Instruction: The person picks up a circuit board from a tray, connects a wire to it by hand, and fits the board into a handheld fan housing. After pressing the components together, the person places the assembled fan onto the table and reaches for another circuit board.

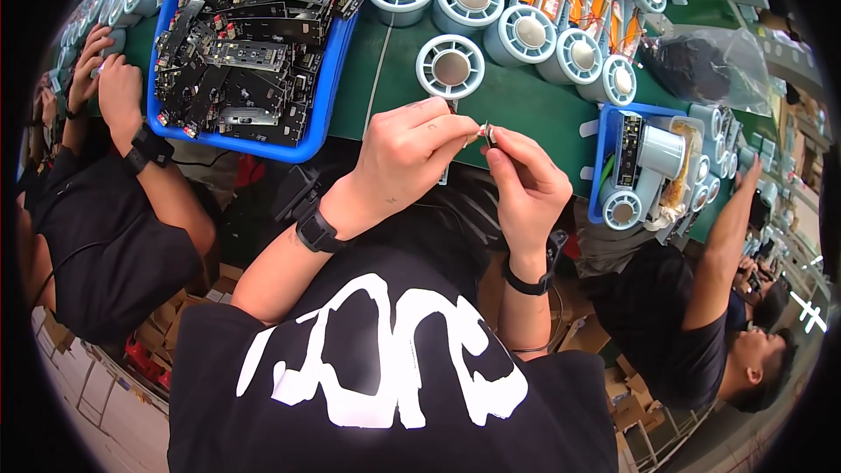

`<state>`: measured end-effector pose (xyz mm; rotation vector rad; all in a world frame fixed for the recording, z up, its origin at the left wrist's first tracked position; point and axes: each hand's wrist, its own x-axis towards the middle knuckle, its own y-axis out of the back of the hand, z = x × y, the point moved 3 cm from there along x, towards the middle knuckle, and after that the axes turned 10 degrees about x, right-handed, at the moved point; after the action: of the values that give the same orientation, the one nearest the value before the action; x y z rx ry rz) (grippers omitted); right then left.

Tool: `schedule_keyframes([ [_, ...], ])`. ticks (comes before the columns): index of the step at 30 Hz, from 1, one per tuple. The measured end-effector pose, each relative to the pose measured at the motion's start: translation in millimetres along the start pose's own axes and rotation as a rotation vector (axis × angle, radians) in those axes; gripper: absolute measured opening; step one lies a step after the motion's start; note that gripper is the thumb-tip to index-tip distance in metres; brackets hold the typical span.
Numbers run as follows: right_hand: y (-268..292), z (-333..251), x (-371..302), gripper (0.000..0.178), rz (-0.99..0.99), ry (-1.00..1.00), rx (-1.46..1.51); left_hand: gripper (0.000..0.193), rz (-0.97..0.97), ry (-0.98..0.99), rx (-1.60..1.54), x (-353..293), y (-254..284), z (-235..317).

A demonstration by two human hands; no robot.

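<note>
Over the near edge of the table, both my hands meet at their fingertips. My left hand (407, 153) is closed in a pinch; what lies between its fingers is mostly hidden. Thumb and forefinger of my right hand (532, 177) pinch a small dark and silver part (488, 133), too small to name. Just beyond my left hand stands a light-blue round unit (451, 68) with a grey disc in its spoked rim. Its lower part is covered by my left hand.
A blue tray (308, 151) heaped with black circuit boards (250, 52) is at left. Several light-blue units (530, 32) with orange-wrapped parts and red wires line the back. At right sits a smaller blue tray (599, 162) beside a clear plastic bag (714, 66). Co-workers sit on both sides.
</note>
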<state>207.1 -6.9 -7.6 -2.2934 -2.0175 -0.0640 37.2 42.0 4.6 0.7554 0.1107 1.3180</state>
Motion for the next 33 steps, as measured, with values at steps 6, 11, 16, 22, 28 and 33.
schedule_keyframes([
  [6,-2,-3,4,0.027,-0.026,0.198,-0.154,0.009,-0.031,0.074,-0.063,1,4,1],
  [11,-2,-2,4,0.028,-0.015,0.266,-0.215,0.008,-0.050,0.040,-0.021,3,1,4],
  [16,2,1,9,0.028,-0.059,0.348,-0.264,0.007,-0.085,0.039,-0.048,6,0,3],
  [22,5,-11,21,0.027,-0.171,0.217,-0.205,0.006,-0.105,0.058,0.020,9,4,6],
  [28,0,-22,20,0.028,-0.204,0.301,-0.419,0.005,-0.119,0.104,0.033,-2,1,7],
  [33,12,-12,19,0.030,-0.264,0.227,-0.269,0.006,-0.125,0.144,0.027,-7,-2,7],
])
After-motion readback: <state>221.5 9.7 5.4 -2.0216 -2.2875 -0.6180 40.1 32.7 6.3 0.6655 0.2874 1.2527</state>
